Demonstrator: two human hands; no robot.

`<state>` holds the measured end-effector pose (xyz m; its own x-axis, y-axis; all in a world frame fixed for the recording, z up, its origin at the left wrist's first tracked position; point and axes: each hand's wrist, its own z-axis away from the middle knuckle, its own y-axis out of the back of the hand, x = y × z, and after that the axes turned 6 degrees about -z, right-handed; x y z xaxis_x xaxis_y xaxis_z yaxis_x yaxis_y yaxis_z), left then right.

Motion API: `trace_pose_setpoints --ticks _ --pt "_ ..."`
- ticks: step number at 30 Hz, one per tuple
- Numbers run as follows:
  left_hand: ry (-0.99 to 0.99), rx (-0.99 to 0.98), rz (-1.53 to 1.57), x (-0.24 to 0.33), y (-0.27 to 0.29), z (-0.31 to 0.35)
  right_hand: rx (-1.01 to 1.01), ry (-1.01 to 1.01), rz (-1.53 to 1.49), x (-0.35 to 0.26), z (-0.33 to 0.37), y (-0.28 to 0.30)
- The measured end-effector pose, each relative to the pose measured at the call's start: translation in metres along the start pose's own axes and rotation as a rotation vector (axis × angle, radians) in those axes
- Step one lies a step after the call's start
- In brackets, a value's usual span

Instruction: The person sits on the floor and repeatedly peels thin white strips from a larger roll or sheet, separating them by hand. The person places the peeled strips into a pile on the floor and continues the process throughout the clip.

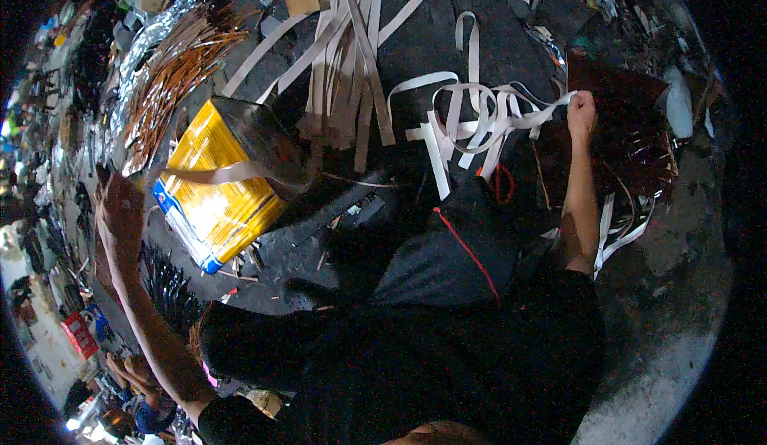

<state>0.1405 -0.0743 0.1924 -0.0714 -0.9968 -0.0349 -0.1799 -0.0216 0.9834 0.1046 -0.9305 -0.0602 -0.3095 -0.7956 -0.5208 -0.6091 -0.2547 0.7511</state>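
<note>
Out at the left, my left hand (120,201) is in shadow, its fingers closed at the end of a flat beige strip (220,175). That strip crosses a shiny yellow box or tin with a blue lower edge (216,197) and fades into the dark on its right side. My right hand (582,113), at the right, is closed in a fist around a long whitish strip (535,117). From there the strip runs left to a loose, looped heap of pale strips (467,121) in front of my knees.
Long beige strips (343,69) lie in a pile ahead. Beyond the yellow box is a bundle of brown and silvery strands (180,61). A dark brown sheet or strand bundle (615,125) lies by my right hand. Another person (148,401) sits at the lower left.
</note>
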Motion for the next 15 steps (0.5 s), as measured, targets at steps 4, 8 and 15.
trace_pose_setpoints --ticks 4,8,15 --pt "-0.005 -0.281 0.798 0.106 0.052 -0.032 0.036 -0.021 -0.277 -0.068 -0.012 0.003" --pt "-0.509 -0.357 1.075 0.237 0.071 -0.055 0.201 -0.181 -0.648 -0.112 -0.011 0.022" --pt "-0.659 -0.068 1.117 0.342 -0.022 -0.063 0.603 0.053 -0.565 -0.088 0.001 0.050"
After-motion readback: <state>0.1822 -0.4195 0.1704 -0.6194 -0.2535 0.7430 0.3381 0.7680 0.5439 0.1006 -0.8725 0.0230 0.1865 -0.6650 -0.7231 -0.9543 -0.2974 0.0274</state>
